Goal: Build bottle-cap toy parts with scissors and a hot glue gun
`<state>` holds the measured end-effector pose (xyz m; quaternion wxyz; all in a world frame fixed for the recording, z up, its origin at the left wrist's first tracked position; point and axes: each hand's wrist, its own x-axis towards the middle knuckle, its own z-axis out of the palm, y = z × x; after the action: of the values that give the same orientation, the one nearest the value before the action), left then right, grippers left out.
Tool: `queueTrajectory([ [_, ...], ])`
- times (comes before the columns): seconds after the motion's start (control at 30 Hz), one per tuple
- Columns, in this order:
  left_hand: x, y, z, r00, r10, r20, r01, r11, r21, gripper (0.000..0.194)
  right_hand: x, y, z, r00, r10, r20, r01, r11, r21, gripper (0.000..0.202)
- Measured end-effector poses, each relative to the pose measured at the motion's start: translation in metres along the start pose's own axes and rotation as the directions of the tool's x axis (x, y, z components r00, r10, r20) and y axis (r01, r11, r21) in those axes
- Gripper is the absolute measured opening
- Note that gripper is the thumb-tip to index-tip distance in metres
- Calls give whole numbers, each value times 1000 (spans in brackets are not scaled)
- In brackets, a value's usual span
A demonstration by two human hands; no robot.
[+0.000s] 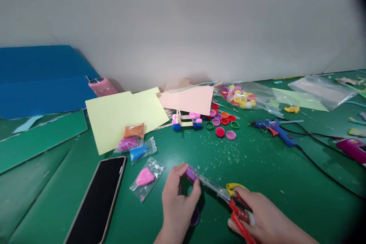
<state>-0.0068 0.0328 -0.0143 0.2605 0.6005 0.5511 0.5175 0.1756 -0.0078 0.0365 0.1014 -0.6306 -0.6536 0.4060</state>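
Note:
My left hand [179, 202] pinches a purple bottle cap [191, 173] between thumb and fingers above the green table. With my right hand [261, 213] I grip a pair of scissors [211, 186]; red and yellow show at the handles. The blade tips reach the cap's edge, though I cannot tell if they cut into it. A darker purple cap [195, 216] lies under my left hand, partly hidden by it. Beyond my hands stands a small wheeled model [187, 121] of wooden sticks with blue and pink parts. Several loose caps [220, 132] lie to its right.
A phone [97, 202] and small bags of coloured clay [145, 177] lie on the left. Yellow paper [126, 118] and pink paper [188, 99] rest farther back, near a bag of caps [240, 95]. At right lies a blue glue gun [276, 129] with its cord.

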Motion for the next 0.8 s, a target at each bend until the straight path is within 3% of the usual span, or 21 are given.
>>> queueTrajectory([
  [0.3, 3, 2, -3, 967, 250, -45, -229, 936, 266, 24, 2, -6, -2, 998, -8, 67, -5, 982, 190, 12],
  [0.53, 5, 8, -3, 931, 361, -55, -302, 847, 437, 21, 0, -1, -3, 995, -10, 103, -15, 970, 243, 12],
  [0.67, 5, 8, -2, 943, 323, -84, -269, 885, 379, 21, 1, -2, -2, 994, -16, 112, -11, 972, 236, 10],
  [0.8, 5, 6, -1, 994, 104, -22, -101, 989, 111, 22, 2, -1, 4, 999, -35, 42, 26, 979, 202, 15],
])
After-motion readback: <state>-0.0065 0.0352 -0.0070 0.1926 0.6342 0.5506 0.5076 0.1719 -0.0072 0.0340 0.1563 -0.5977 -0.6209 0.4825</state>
